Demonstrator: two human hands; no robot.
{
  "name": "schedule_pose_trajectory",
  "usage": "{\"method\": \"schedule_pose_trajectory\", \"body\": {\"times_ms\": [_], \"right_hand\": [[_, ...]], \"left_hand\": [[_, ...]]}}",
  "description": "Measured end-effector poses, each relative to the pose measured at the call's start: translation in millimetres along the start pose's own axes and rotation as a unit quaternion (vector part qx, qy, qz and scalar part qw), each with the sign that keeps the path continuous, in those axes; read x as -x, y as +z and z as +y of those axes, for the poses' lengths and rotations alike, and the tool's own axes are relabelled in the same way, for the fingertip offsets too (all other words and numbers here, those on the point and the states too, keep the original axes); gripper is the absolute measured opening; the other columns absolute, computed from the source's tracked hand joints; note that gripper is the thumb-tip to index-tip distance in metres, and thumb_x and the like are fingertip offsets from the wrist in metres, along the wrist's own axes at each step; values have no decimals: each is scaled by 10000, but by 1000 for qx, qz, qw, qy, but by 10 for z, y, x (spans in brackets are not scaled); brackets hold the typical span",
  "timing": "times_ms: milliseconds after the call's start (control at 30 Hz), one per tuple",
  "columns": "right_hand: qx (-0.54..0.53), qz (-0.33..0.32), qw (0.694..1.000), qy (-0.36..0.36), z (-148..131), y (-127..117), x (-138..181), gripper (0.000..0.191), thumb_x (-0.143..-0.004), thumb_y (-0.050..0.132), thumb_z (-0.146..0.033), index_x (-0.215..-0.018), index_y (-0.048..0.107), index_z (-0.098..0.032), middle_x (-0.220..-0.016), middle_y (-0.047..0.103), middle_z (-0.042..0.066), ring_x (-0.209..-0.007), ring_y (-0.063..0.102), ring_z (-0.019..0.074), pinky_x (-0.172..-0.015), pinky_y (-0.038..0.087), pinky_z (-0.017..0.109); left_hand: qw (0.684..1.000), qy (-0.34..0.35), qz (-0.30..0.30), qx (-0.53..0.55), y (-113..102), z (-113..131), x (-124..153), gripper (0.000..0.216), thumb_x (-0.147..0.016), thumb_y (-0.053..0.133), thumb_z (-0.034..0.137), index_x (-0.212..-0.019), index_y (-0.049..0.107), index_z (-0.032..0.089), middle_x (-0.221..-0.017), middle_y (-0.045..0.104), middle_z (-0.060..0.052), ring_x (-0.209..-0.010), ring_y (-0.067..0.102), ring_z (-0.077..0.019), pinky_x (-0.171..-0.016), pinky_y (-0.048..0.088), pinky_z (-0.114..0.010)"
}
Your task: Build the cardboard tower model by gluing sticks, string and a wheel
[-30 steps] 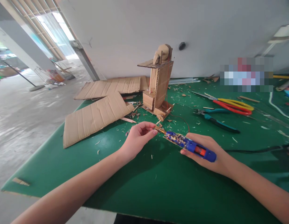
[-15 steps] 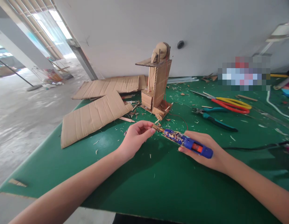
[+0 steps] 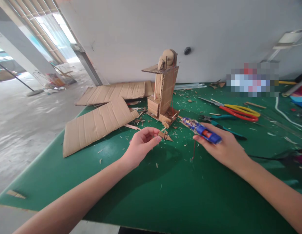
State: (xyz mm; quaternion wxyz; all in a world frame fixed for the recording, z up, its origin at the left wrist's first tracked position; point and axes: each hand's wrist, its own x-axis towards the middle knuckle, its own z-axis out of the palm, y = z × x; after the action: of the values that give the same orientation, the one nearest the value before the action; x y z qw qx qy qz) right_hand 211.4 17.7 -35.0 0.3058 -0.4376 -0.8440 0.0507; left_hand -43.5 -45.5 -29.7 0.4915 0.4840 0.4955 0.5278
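Observation:
Between thumb and fingers, my left hand (image 3: pixel 142 144) pinches a small cardboard piece (image 3: pixel 165 136) over the green tabletop (image 3: pixel 151 195). My right hand (image 3: pixel 220 144) grips a blue hot glue gun (image 3: pixel 202 131), its nozzle pointing up and left, apart from the piece. Dried glue and scraps crust the gun's front. Just behind both hands stands a tall cardboard model (image 3: pixel 167 87) with a flat top platform and a rounded cardboard form on it. A thin red wire (image 3: pixel 194 149) hangs below the gun.
Cut cardboard sheets (image 3: pixel 97 125) lie at the left, with scraps around the model's base. Behind my right hand are teal-handled cutters (image 3: pixel 229 130) and scissors (image 3: pixel 241 112) with yellow and red handles. A dark cord (image 3: pixel 265 158) runs to the right. A grey wall (image 3: pixel 126 42) rises behind the table.
My right hand has drawn the glue gun up and to the right, away from the cardboard piece. My left hand keeps its pinch in nearly the same place.

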Motion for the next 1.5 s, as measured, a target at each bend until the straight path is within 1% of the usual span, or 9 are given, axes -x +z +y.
{"method": "schedule_pose_trajectory", "body": {"times_ms": [167, 367, 600, 733, 967, 1067, 1200, 1367, 1500], "right_hand": [[266, -56, 961, 48, 344, -124, -201, 470, -842, 489, -393, -1227, 487, -124, -943, 650, 158, -713, 627, 283, -497, 418, 331], [318, -77, 940, 99, 514, -91, -403, 589, -862, 417, -356, -1347, 361, -27, -1128, 555, 256, -1012, 555, 391, -719, 484, 485], [330, -82, 937, 76, 509, -77, -588, 496, -886, 387, -256, -1337, 395, -50, -1135, 562, 258, -1019, 551, 384, -714, 481, 499], [348, -41, 935, 47, 411, -66, -581, 454, -882, 399, -265, -1285, 456, -65, -1118, 576, 245, -998, 545, 384, -724, 454, 522], [190, -11, 977, -100, -128, 50, -558, 315, -870, 450, -259, -1154, 524, -146, -1059, 629, 132, -973, 562, 299, -805, 439, 455], [64, -38, 994, -76, -293, 191, -527, 270, -857, 478, -243, -1111, 519, -162, -982, 640, 102, -891, 593, 250, -764, 471, 407], [-81, -73, 994, -3, -346, 391, -457, 245, -846, 503, -238, -1084, 500, -180, -992, 633, 84, -911, 608, 217, -769, 501, 371], [-150, -72, 986, 10, -350, 491, -409, 190, -850, 507, -239, -1027, 544, -182, -1044, 628, 86, -967, 602, 202, -842, 493, 366], [-188, -74, 979, 33, -374, 525, -419, 218, -843, 512, -222, -1048, 571, -181, -1053, 657, 81, -970, 615, 201, -880, 486, 384]], "left_hand": [[998, 10, -15, -62, -33, 77, -11, 224, -741, 676, 285, -907, 589, 162, -762, 592, 16, -590, 515, -65, -539, 429, -197], [996, 7, 2, -93, -93, 103, -75, 209, -745, 647, 251, -914, 575, 152, -833, 620, 1, -609, 577, -67, -608, 496, -224], [990, 21, 15, -137, -172, 50, -179, 221, -738, 644, 252, -910, 565, 138, -870, 634, -24, -634, 617, -85, -626, 516, -243], [981, 58, 17, -186, -217, 6, -268, 213, -736, 643, 258, -901, 570, 146, -878, 651, -38, -652, 617, -100, -640, 524, -267], [963, 76, 9, -260, -126, -6, -444, 201, -737, 637, 217, -904, 544, 156, -870, 676, -46, -686, 615, -114, -677, 522, -289], [946, 100, 22, -307, -68, 2, -494, 273, -735, 635, 203, -970, 497, 172, -887, 681, -40, -685, 621, -119, -678, 515, -291], [888, 139, 27, -438, -21, 25, -493, 284, -757, 599, 191, -1013, 478, 201, -948, 679, -30, -729, 630, -148, -682, 495, -306], [814, 163, 15, -558, 24, 24, -447, 161, -819, 522, 205, -979, 505, 214, -966, 670, -19, -780, 640, -170, -626, 455, -281], [788, 171, 24, -590, 58, -2, -447, 121, -851, 484, 216, -960, 536, 209, -966, 658, -19, -795, 639, -167, -617, 449, -268]]}}
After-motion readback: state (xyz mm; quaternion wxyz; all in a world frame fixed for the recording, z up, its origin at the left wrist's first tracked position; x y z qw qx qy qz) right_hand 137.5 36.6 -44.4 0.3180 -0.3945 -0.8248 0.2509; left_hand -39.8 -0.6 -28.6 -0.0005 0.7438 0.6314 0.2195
